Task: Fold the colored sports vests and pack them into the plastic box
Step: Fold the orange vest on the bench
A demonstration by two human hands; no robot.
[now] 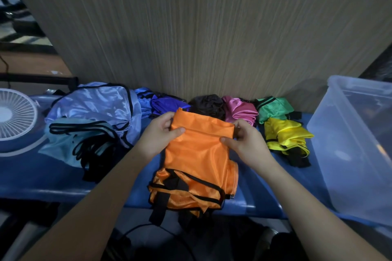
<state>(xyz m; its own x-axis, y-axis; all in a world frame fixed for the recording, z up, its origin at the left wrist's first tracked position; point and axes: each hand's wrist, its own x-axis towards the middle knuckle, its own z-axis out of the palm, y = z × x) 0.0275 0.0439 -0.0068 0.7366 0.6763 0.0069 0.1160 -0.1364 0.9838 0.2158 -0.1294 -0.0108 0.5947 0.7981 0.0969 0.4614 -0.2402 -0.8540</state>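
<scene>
An orange vest (197, 154) with black trim lies on the blue table (53, 178) in front of me, its near end hanging over the table edge. My left hand (159, 133) pinches its far left corner, thumb on top. My right hand (248, 142) pinches the far right corner the same way. The far edge is folded over toward me. A clear plastic box (347, 146) stands at the right.
Along the wooden wall lie crumpled vests: light blue (93, 108), teal (70, 140), purple (165, 105), black (207, 105), pink (239, 110), green (273, 108) and yellow (286, 135). A white fan (14, 116) sits at the far left. Cables hang below the table.
</scene>
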